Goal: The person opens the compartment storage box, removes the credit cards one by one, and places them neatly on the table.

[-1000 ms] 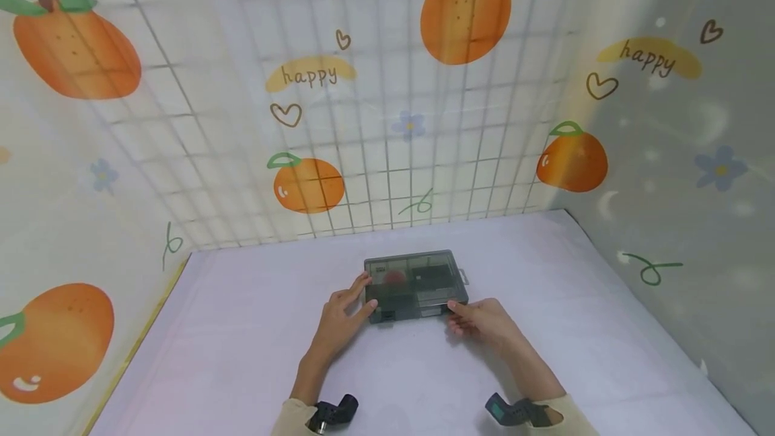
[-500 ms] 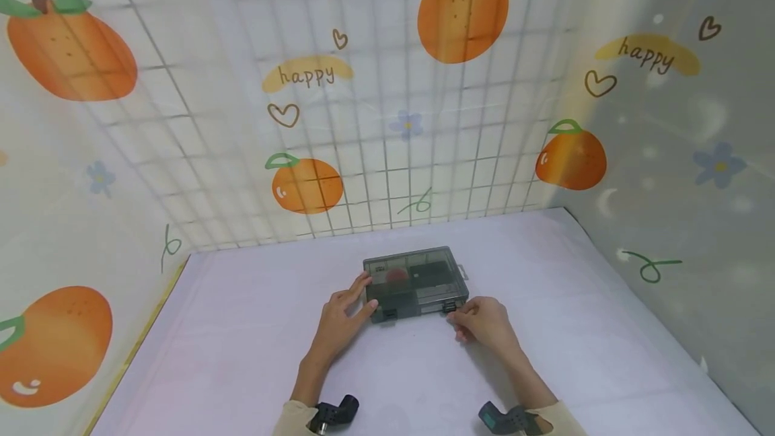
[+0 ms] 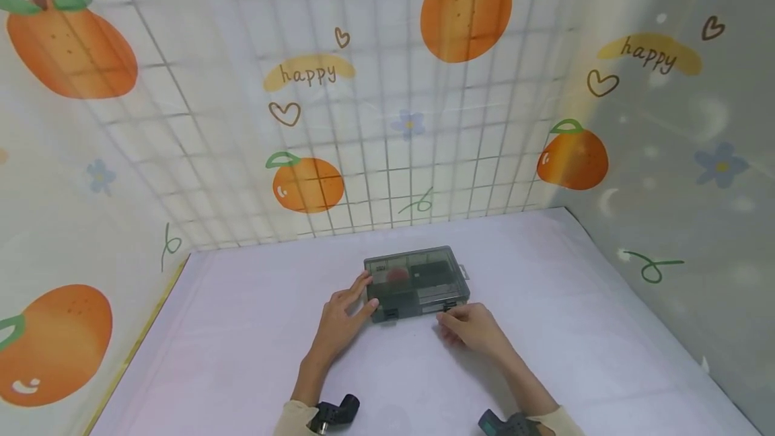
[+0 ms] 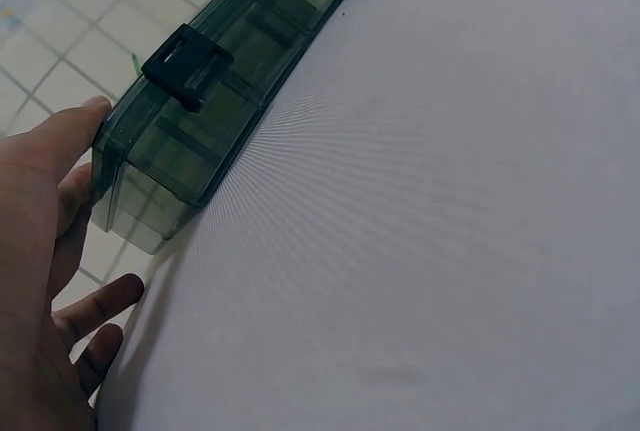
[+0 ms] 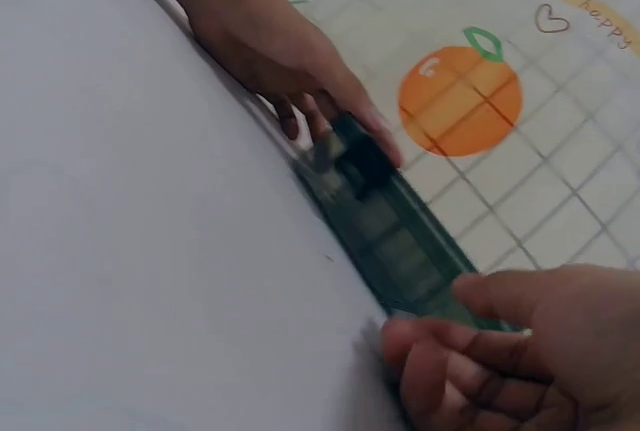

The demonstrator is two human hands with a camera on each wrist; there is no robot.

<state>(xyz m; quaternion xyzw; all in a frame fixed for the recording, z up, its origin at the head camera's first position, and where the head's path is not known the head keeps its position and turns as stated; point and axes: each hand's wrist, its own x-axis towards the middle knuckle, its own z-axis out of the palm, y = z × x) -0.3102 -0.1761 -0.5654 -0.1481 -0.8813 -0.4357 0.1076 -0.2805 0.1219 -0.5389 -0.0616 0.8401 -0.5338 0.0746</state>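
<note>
A dark green, see-through compartment storage box (image 3: 432,291) lies on the white tabletop with its lid down. My left hand (image 3: 338,321) holds its left end: the thumb presses the front corner and other fingers reach along the side. The front left latch (image 4: 187,64) stands out in the left wrist view. Below the front right latch (image 3: 449,305), my right hand (image 3: 475,328) has curled fingers, its thumb and forefinger right at the box's front edge in the right wrist view, with nothing held between them.
Something round and red (image 3: 397,275) shows through the lid. A small loop (image 3: 464,272) sticks out at the box's right end. White tabletop (image 3: 242,342) extends around, with a curtain (image 3: 375,153) printed with oranges behind and at both sides.
My right hand has come off the front right latch, which now shows, and shifted slightly left and down. The box has turned slightly, its right end moving back. My left hand stays put.
</note>
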